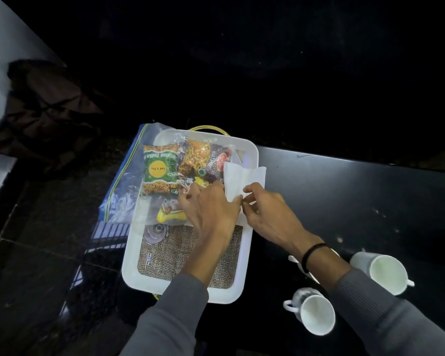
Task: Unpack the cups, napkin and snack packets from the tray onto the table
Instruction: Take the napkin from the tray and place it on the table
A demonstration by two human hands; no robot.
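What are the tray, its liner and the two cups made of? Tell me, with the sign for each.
Tray: likely plastic, smooth matte white, moulded rounded rim.
Liner: looks like burlap or jute, coarse open brown weave.
Cups: probably glazed ceramic, glossy white insides, moulded handles; could be melamine.

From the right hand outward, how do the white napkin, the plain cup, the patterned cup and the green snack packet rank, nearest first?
From the right hand:
1. White napkin, pinched at its fingertips.
2. Plain cup and patterned cup, on the table toward the viewer; too close to call.
3. Green snack packet, tray's far left.
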